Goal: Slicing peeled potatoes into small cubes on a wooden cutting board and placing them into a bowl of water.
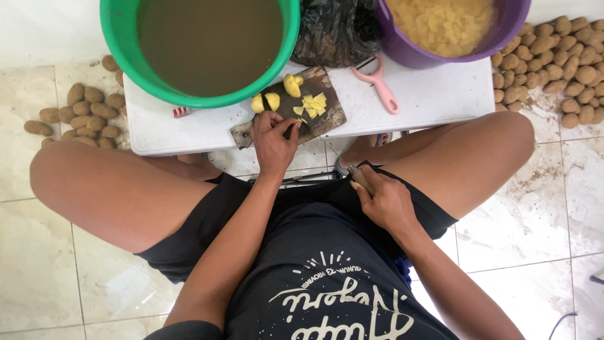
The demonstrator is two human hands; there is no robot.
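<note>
Person seated on floor, low white table (434, 94) between the knees. Left hand (274, 140) rests at the near edge of the dark board (314, 116), fingers curled together, pinching something small I cannot make out. Potato pieces (311, 104), yellow, peeled, lie mid-board; two larger halves (272, 101) sit just beside the green tub (126, 38) rim.

Right hand (384, 201) is down by the lap, off the table, fist closed on a knife (352, 176) handle; blade mostly hidden.

Judgement: for clean cutting, bring the pieces to board centre, away from the tub, keep the left fingertips tucked, and hold the blade pointed away from the thigh.

Pose: left forearm runs straight up from the lap, wrist flat. Right elbow bent, wrist cocked inward. Pink peeler (379, 85) lies unused by the purple tub (409, 50).
</note>
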